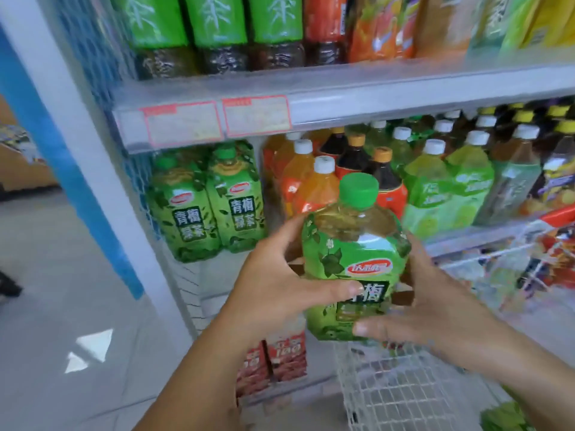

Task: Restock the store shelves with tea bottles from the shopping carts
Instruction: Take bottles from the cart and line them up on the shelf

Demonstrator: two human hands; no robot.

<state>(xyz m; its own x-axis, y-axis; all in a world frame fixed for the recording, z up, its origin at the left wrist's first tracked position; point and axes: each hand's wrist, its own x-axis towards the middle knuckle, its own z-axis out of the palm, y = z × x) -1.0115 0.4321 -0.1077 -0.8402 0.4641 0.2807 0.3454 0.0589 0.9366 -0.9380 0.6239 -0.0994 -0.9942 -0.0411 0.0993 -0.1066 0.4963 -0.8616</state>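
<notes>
A large green tea bottle [348, 250] with a green cap and a green leafy label is held upright in front of the middle shelf. My left hand [273, 284] grips its left side, thumb across the label. My right hand [435, 306] wraps its right side and lower part. Two matching green tea bottles [208, 200] stand at the left end of the middle shelf [485, 234], with a gap between them and the orange bottles. The white wire shopping cart [389, 393] is right below the held bottle.
The upper shelf [342, 98] carries green and orange-labelled bottles and two price tags [217, 119]. Orange, dark and light green bottles [435, 169] fill the middle shelf's right part. Red cartons [273, 359] stand on the bottom shelf. A white shelf post [102, 169] rises at left, with tiled floor beyond.
</notes>
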